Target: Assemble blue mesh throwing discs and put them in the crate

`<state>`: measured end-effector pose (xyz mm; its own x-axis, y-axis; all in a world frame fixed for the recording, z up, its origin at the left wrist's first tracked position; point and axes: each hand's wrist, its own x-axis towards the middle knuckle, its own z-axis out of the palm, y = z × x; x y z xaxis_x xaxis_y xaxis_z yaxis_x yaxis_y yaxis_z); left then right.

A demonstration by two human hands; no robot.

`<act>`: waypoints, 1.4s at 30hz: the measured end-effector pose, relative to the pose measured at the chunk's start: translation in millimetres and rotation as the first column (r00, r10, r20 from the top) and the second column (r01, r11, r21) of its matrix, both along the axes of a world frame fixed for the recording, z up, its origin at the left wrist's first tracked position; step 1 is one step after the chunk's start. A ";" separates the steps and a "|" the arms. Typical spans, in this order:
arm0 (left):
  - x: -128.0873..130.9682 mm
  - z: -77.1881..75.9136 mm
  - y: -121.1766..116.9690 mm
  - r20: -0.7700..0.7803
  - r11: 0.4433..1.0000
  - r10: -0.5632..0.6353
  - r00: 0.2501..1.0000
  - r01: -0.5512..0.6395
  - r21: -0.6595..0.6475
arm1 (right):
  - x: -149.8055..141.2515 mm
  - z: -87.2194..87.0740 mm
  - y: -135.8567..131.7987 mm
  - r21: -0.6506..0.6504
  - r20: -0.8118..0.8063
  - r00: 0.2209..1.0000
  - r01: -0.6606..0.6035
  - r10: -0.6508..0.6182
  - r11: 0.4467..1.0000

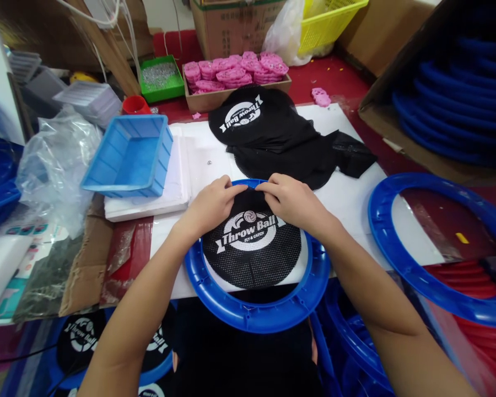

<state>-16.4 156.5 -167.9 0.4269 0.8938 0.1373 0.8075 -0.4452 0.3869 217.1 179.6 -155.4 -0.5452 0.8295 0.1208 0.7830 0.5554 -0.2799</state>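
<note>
Disc [252, 267] within ring [256, 321]: lettering [250, 232] upright, rising rightward.

Black garment [248, 358] at torso; forearms [149, 292] bare; hands [295, 201] bare.

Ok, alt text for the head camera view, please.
Left hand and right hand hold a black mesh disc, printed "Throw Ball", at the far edge of a blue ring. Beyond are more black discs and a box of pink pieces; left, a blue bin; right, another ring.
</note>
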 end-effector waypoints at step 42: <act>-9.9 -3.4 5.9 0.251 0.999 0.040 0.967 -0.046 0.015 | -4.1 -40.3 29.5 0.128 -0.286 0.892 -0.326 0.350 0.937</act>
